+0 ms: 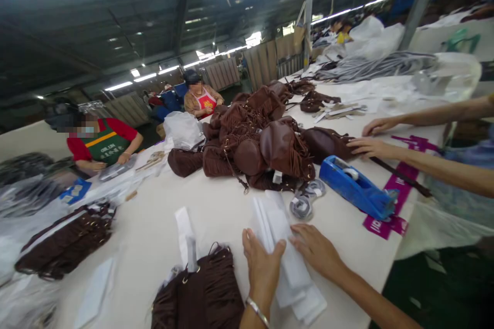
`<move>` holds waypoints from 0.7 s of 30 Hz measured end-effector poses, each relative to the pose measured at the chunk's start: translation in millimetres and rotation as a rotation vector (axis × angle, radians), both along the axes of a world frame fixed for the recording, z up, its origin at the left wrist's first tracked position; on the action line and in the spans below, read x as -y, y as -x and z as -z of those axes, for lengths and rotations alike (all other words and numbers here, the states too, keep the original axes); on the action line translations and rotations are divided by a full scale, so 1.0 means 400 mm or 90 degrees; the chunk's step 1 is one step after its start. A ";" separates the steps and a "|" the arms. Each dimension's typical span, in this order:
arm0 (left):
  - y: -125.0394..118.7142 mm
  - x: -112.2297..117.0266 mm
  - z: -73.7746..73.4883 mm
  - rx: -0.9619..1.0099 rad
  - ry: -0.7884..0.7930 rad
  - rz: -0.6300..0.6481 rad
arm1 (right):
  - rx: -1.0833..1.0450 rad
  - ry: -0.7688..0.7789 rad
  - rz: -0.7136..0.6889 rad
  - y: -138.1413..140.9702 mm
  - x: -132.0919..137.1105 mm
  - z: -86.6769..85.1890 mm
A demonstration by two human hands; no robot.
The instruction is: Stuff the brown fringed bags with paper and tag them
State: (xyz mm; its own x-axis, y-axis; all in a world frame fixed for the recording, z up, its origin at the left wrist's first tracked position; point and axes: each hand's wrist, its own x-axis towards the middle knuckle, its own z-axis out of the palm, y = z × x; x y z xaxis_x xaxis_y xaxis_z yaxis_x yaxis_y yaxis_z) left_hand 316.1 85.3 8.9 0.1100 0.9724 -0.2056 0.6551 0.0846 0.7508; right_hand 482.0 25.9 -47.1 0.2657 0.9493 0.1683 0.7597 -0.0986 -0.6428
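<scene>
A stack of folded thin white sheets point(287, 257), perhaps tissue paper or plastic, lies on the table in front of me. My left hand point(264, 267), with a bangle on its wrist, is at the stack's left edge, thumb and fingers apart. On the other side my right hand point(318, 251) rests its outstretched fingers against the right edge. Neither hand closes around the sheets. To the left of my left hand sits a dark brown gathered bag point(200, 293) with a white strip point(187, 239) sticking up from it. Coiled grey straps point(301, 205) lie just beyond the stack.
A heap of brown fringed bags point(250, 133) fills the table's middle. A blue tape dispenser point(357, 187) stands on purple strips at right, near another person's hands point(372, 148). Another brown bag point(69, 239) lies left. Two people point(106, 144) work across the table point(150, 226).
</scene>
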 end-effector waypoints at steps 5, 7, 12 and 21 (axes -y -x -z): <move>0.018 0.026 0.019 -0.006 -0.061 0.041 | -0.119 0.035 0.004 -0.001 -0.068 -0.020; -0.007 0.018 0.024 0.002 -0.050 0.079 | -0.174 0.048 0.015 -0.006 -0.113 -0.028; -0.069 -0.035 0.032 0.109 0.019 0.027 | -0.281 0.040 0.100 -0.031 -0.187 -0.033; -0.178 -0.019 0.037 0.161 0.066 -0.089 | 0.268 0.111 0.132 -0.048 -0.174 -0.150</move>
State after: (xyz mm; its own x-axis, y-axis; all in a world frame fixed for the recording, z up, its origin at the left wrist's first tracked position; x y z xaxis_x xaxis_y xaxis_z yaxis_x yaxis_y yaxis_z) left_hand 387.1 92.9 -5.9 0.0368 0.9572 -0.2872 0.4250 0.2451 0.8714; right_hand 501.4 95.6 13.1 0.3948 0.9072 0.1450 0.9025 -0.3535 -0.2458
